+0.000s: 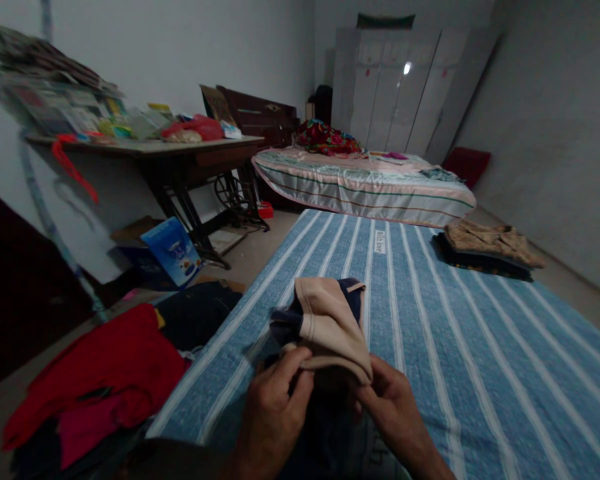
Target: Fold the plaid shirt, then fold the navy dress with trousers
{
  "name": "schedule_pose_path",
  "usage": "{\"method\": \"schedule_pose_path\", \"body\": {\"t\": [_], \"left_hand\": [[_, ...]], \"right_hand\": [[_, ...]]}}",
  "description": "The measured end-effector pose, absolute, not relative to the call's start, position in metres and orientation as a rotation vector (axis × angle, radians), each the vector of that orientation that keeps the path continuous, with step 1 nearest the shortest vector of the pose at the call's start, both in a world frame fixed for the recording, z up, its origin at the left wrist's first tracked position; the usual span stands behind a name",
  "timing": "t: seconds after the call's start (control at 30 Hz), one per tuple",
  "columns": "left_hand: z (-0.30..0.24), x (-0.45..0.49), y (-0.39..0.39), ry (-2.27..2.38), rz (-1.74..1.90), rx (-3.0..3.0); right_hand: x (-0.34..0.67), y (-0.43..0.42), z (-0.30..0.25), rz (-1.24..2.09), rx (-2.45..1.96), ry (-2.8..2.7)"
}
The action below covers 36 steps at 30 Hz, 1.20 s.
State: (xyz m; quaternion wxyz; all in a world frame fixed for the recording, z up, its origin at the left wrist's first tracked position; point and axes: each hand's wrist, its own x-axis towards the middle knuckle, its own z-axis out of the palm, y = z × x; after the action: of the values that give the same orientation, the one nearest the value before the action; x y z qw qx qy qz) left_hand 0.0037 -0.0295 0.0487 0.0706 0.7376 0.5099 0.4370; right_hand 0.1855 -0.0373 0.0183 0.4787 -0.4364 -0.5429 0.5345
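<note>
Striped bedcover [415, 320] | beige-navy garment [329, 320] — between left fingers [291, 368] and right fingers [373, 403] | both pinching its edge

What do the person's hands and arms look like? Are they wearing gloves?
No gloves! The left hand and right hand are both bare, and so is the right wrist. I can't see any rings, though some fingers are hidden. No sleeves show clearly.

Pale wardrobe [377, 100] beyond far bed [370, 190]
</note>
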Motion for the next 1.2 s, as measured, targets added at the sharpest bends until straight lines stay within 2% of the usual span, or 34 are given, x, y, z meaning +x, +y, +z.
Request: {"method": "schedule_pose_path", "body": {"t": [0.1, 0.3, 0.53, 0.8, 1.2], "left_hand": [[0.049, 0.004, -0.031, 1.538, 1.328, 2.262], [0.045, 0.010, -0.035, 1.477, 1.324, 2.354], [0.050, 0.010, -0.033, 1.336, 1.394, 2.433], [0.047, 0.013, -0.032, 1.454, 1.442, 2.167], [0.047, 0.009, -0.025, 1.541, 1.395, 2.118]], "right_hand": [[0.205, -0.037, 0.031, 1.208, -1.175, -1.463], [0.219, -0.030, 0.052, 0.701, -1.345, -1.558], [0.189, -0.021, 0.054, 0.598, -1.273, -1.809], [0.196, -0.020, 0.059, 0.867, -1.169, -1.551], [0.204, -0.016, 0.052, 1.134, -0.975, -0.945]]}}
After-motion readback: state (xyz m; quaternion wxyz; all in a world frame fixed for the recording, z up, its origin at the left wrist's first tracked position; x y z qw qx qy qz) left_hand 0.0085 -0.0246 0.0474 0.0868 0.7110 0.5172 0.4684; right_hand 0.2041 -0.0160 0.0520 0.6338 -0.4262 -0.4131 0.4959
